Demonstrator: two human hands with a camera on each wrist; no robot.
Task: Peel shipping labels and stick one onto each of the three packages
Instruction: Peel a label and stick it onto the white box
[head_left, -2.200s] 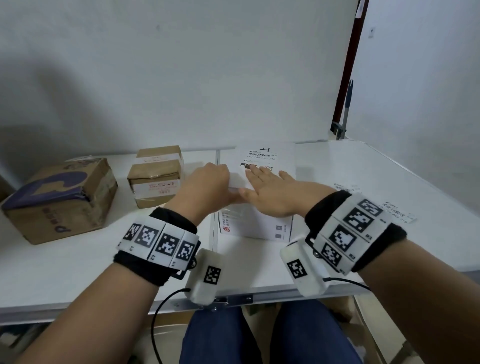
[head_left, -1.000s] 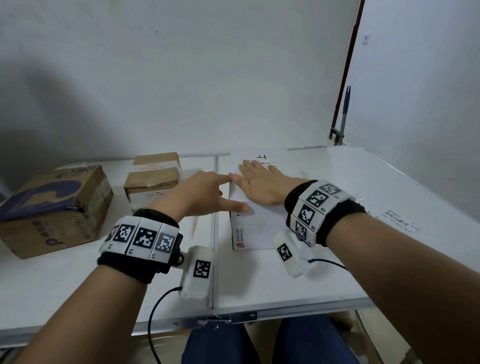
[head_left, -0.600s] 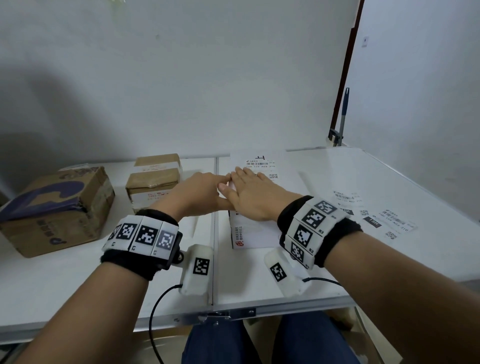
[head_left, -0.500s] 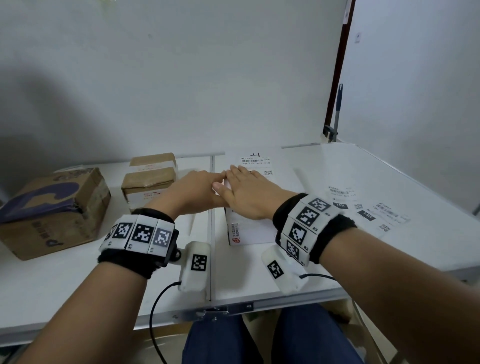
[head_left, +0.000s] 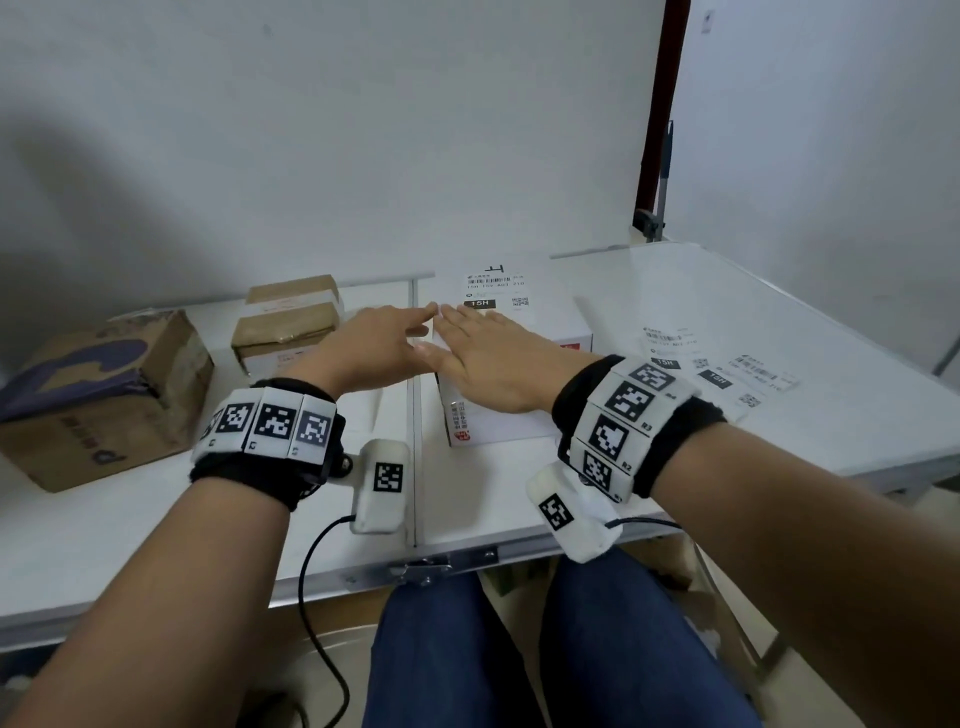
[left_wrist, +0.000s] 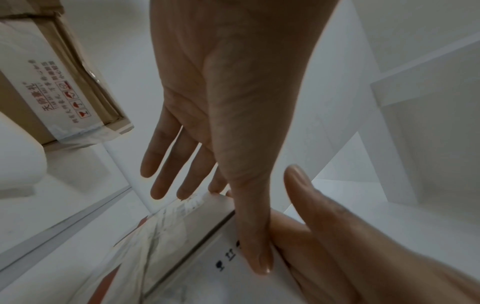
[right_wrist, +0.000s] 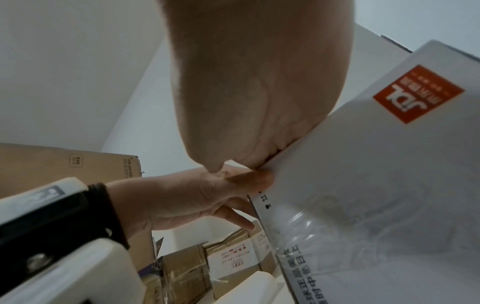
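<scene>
A white box stands mid-table with a printed shipping label on the far end of its top. My right hand lies flat on the box top just before the label, fingers straight. My left hand reaches in from the left, fingers straight, touching the box's left top edge. In the left wrist view the left hand has its thumb laid on the white box. In the right wrist view the right hand presses its palm on the white box.
A small taped brown box and a larger brown box with purple print stand to the left. Several loose labels lie on the white table at the right. A seam and latch run along the table's near edge.
My right hand has slid back along the box top towards me, uncovering the label. My left hand has gone from pointing to lying straight beside it at the box's left edge.
</scene>
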